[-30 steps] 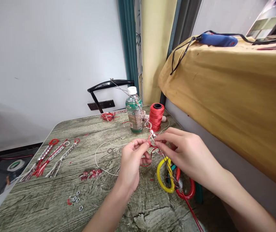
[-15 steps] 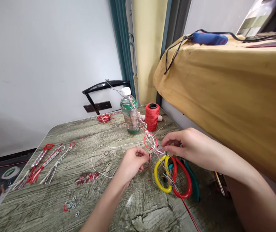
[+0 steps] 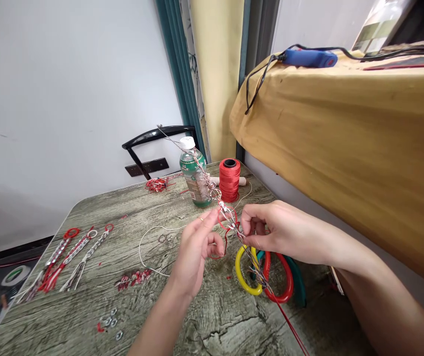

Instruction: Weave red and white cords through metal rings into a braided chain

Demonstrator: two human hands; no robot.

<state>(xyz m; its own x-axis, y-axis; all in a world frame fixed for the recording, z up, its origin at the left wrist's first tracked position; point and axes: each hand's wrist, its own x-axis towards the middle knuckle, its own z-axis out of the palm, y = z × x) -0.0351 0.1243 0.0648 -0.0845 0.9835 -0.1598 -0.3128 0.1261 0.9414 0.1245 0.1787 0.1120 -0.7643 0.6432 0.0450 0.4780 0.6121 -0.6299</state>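
A strand of braided red, white and dark cords point(image 3: 254, 259) runs from the bottle down over the table toward me. My left hand point(image 3: 197, 247) is at the left of the braid, its index finger stretched to the work and its other fingers curled on a thin red cord point(image 3: 226, 240). On the other side my right hand point(image 3: 267, 225) pinches the strand, thumb and fingertips closed. Between the hands is a red ring point(image 3: 220, 222) with pale cords and a metal piece by it. Under the strand lie scissors with a yellow handle loop point(image 3: 238, 272) and a red one point(image 3: 289, 284).
A green-labelled bottle point(image 3: 193, 173) and a red thread spool point(image 3: 229, 180) stand behind my hands. Finished braided pendants point(image 3: 81, 247), metal nuts point(image 3: 114, 322) and a red-white beaded bit point(image 3: 133, 279) lie left. A yellow-draped surface point(image 3: 326, 123) rises at right.
My left hand has turned and opened its index finger up toward the ring, keeping the red cord. My right hand has moved slightly left onto the strand. The view has shifted a little.
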